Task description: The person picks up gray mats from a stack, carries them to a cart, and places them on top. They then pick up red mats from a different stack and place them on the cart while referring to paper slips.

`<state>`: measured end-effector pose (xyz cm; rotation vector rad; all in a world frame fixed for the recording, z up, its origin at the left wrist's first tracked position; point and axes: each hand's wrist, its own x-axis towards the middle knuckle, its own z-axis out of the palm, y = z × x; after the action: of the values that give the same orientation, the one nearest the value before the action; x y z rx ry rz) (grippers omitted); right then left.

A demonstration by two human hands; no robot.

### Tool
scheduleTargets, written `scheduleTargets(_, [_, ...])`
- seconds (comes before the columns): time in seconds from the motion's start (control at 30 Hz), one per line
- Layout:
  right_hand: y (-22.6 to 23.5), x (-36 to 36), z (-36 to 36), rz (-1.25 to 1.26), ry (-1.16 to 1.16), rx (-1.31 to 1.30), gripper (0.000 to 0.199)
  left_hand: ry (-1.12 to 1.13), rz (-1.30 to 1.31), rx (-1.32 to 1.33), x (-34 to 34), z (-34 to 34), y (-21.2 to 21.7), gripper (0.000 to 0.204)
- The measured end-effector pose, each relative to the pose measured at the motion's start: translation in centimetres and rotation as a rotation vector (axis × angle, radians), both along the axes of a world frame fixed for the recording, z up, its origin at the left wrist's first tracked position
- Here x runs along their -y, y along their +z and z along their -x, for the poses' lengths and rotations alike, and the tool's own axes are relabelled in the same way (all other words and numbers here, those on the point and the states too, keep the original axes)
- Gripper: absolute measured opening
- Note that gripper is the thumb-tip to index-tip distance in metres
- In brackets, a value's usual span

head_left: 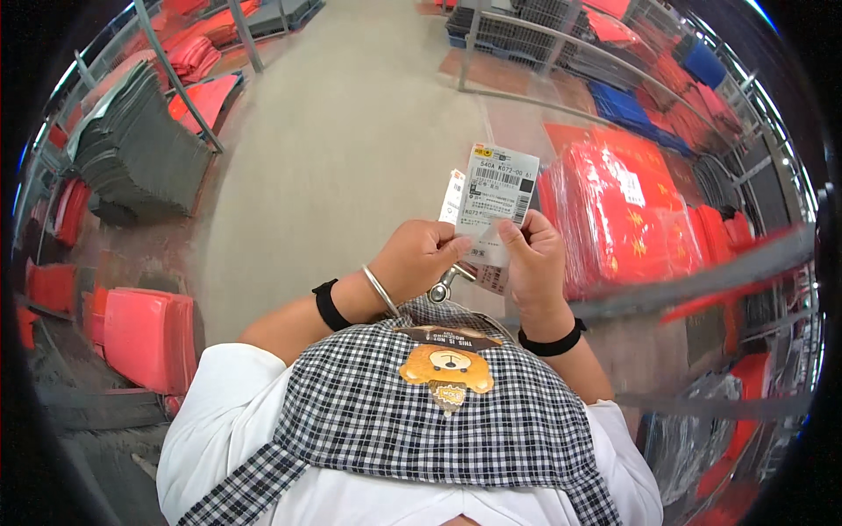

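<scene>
Both hands up in front of chest, standing in aisle btwn racks.

- Left hand [419,256]: fingers curled shut, pinching lower left edge of white rectangular paper label w/ barcode print [496,195]. A 2nd narrower white paper slip [453,195] sticks up just left of the label, above the left hand; looks held in the same pinch, can't confirm.
- Right hand [533,256]: fingers closed on lower right edge of same label, thumb on front face. Label upright, face toward camera, just above both hands.
- More paper tags [491,279] hang below the label, btwn the 2 hands, touching the right hand. Silver metal clip [444,285] dangles just under the left hand, near the chest.
- Silver bangle + black band on left wrist, black band on right wrist.

Around: stack of red plastic-wrapped packs [614,210] on shelf, just right of right hand. Grey folded sheets, stacked [132,149], well off to the left. Red flat packs [149,337] low left. Pale concrete floor [342,131] ahead of hands.

Step, judged: label being held up for reading/checking, 2-hand grip. Next move would call for keeping the label flat, not creased, and keeping it apart from the slip beside it and the tags below.
</scene>
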<state>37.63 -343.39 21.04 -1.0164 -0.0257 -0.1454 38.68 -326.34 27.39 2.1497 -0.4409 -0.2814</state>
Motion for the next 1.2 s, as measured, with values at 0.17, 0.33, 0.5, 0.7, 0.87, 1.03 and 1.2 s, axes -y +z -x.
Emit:
scheduleTargets(0.17, [-0.4,-0.2,0.3,0.009,-0.040,0.002,0.011,-0.028,-0.140,0.041,-0.2,0.0,0.3,0.028])
scheduleTargets(0.33, [-1.1,0.6,0.0,0.051,0.003,0.016,0.015,-0.001,-0.182,-0.031,0.7,-0.2,1.8,0.029])
scheduleTargets(0.5, [-0.4,0.5,0.3,0.040,0.044,-0.017,0.015,-0.070,-0.221,0.162,-0.2,-0.2,1.5,0.028])
scheduleTargets(0.7, [-0.8,1.5,0.1,0.081,0.094,-0.052,0.014,-0.113,-0.288,0.215,-1.2,-0.4,0.8,0.026])
scheduleTargets(0.87, [-2.4,2.0,-0.1,0.114,0.137,-0.009,0.013,-0.069,-0.258,0.165,-0.5,-0.1,-0.6,0.027])
scheduleTargets(1.03, [-3.3,3.7,-0.7,0.184,0.179,0.020,0.014,-0.043,-0.135,0.041,0.4,-0.8,-1.9,0.024])
scheduleTargets(1.2, [-7.0,6.6,0.1,0.114,0.226,-0.100,0.016,0.004,-0.124,-0.156,-1.6,-1.4,-4.8,0.026])
